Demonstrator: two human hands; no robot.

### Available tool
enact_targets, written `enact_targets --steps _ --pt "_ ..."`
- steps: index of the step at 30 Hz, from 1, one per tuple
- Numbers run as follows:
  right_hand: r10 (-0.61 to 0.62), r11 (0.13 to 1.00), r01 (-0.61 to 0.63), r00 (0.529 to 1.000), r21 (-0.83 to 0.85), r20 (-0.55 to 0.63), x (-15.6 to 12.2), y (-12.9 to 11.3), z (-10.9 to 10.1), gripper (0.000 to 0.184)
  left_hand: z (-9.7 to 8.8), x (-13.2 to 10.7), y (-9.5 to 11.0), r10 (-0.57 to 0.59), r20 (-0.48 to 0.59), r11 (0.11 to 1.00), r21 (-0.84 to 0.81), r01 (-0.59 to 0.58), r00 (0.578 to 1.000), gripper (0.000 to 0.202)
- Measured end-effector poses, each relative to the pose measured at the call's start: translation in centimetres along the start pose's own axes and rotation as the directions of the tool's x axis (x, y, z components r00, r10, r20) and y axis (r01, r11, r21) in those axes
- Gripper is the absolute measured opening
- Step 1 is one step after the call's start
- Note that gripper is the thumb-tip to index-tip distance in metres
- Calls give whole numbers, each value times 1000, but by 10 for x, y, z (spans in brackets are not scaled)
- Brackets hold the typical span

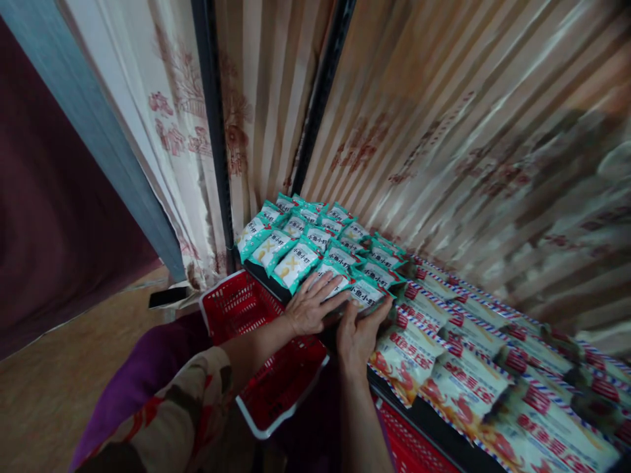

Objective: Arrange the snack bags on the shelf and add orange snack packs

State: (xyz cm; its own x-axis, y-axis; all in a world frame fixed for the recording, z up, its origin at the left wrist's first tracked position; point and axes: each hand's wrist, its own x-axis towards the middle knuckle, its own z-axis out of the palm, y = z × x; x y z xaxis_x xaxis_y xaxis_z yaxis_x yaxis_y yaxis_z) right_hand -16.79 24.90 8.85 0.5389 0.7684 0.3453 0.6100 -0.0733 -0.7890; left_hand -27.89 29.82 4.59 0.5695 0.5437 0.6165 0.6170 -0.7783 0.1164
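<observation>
Teal and white snack packets (315,243) lie in rows at the left end of a dark shelf (434,420). My left hand (310,305) rests flat on the front packets, fingers stretched out. My right hand (359,332) curls round the front edge of a teal packet (367,295) at the shelf's front. Red and white snack packets (463,381) fill the shelf to the right of my hands.
A red plastic basket (236,305) with a white rim sits below the shelf under my left forearm. A second red basket (409,447) shows at the bottom. Curtains (444,131) hang behind the shelf. A dark phone (167,297) lies on the tan floor.
</observation>
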Motion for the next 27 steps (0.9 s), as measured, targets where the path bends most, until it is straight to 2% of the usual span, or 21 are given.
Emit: enact_targets --steps 12,18,27 --pt "14 999 -14 1000 29 17 8 13 -8 83 1 1 2 -14 -19 999 37 14 1000 63" --pt "-70 997 69 998 42 4 6 10 -6 82 1 0 0 1 7 998 59 -1 1000 65" --pt "-67 998 68 998 7 -7 8 7 -4 83 -1 0 1 -8 32 998 69 5 999 67"
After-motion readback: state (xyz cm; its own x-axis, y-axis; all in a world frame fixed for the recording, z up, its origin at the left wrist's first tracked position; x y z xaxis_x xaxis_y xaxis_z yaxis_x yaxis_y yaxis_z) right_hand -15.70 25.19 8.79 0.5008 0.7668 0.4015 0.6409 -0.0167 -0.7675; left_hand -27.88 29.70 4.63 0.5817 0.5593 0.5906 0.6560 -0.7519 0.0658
